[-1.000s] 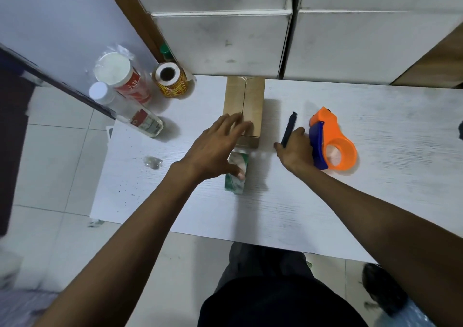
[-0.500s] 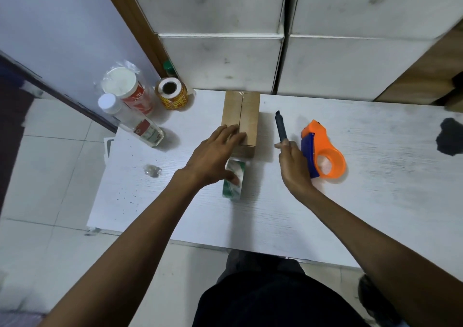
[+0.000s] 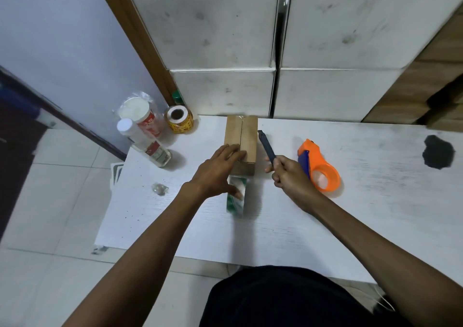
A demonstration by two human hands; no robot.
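the left hand (image 3: pixel 215 173) lies flat, fingers straight, on the box (image 3: pixel 246 138) at the far middle of the table (image 3: pixel 375 201). the right hand (image 3: pixel 290 176) grips the knife (image 3: pixel 266 145) just right of it. the box looks shut, no cut yet.

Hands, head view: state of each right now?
Left hand: open, straight fingers resting on the cardboard box.
Right hand: closed, gripping the dark knife.

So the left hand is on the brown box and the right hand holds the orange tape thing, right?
No. In the head view the right hand holds the dark knife; the orange tape thing lies beside it. The left hand is on the brown box.
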